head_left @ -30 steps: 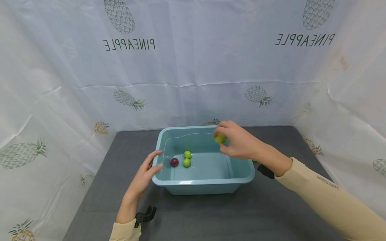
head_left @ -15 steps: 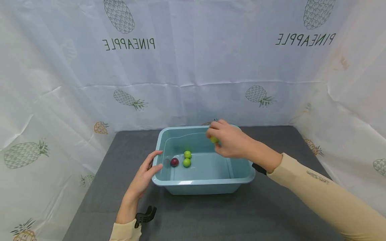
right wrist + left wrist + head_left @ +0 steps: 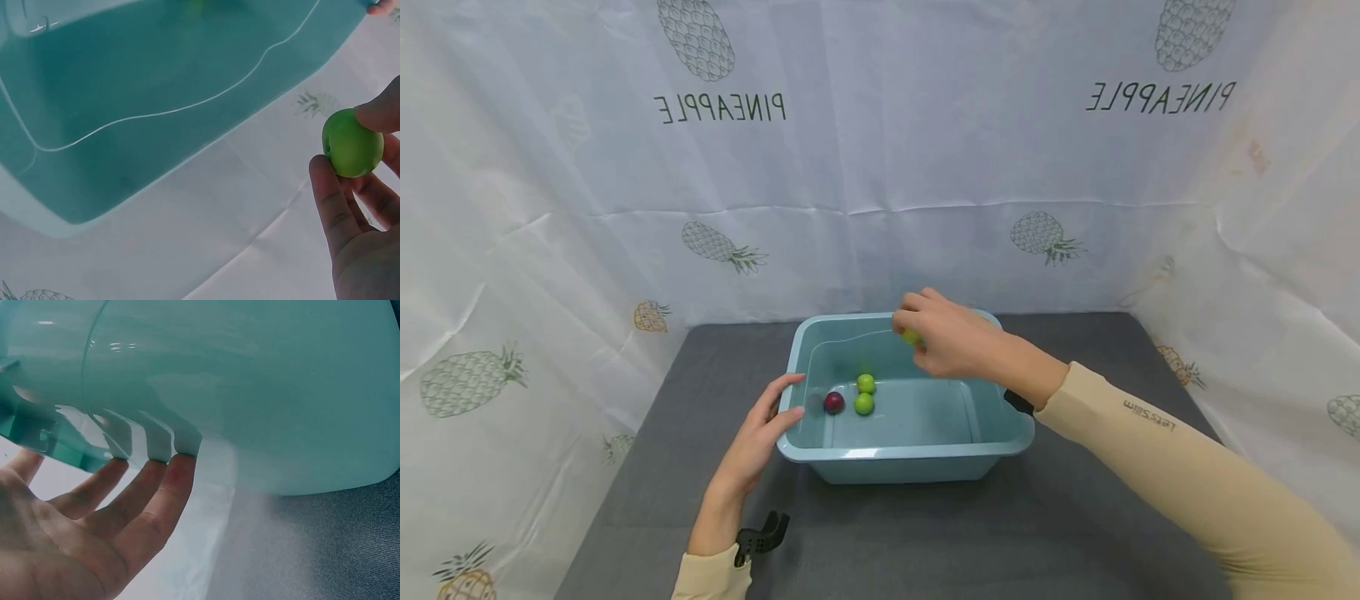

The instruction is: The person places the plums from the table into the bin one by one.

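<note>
My right hand (image 3: 951, 335) pinches a small green plum (image 3: 353, 142) between thumb and fingertips, above the far side of a light-blue plastic basin (image 3: 910, 453). The fingers partly cover the plum in the head view. My left hand (image 3: 758, 435) grips the basin's left rim, and in the left wrist view several fingertips (image 3: 181, 469) touch the outer wall. On the basin floor, towards the left, lie a dark red plum (image 3: 833, 402) and two green plums, one farther back (image 3: 866, 383) and one nearer (image 3: 863, 404).
The basin stands on a dark grey tabletop (image 3: 880, 542). White cloth (image 3: 880, 167) printed with pineapples hangs behind and on both sides. A black strap (image 3: 762, 537) is at the left wrist.
The right hand has moved left above the basin with the green plum in its fingers. The left hand and the fruit on the basin floor have stayed in place.
</note>
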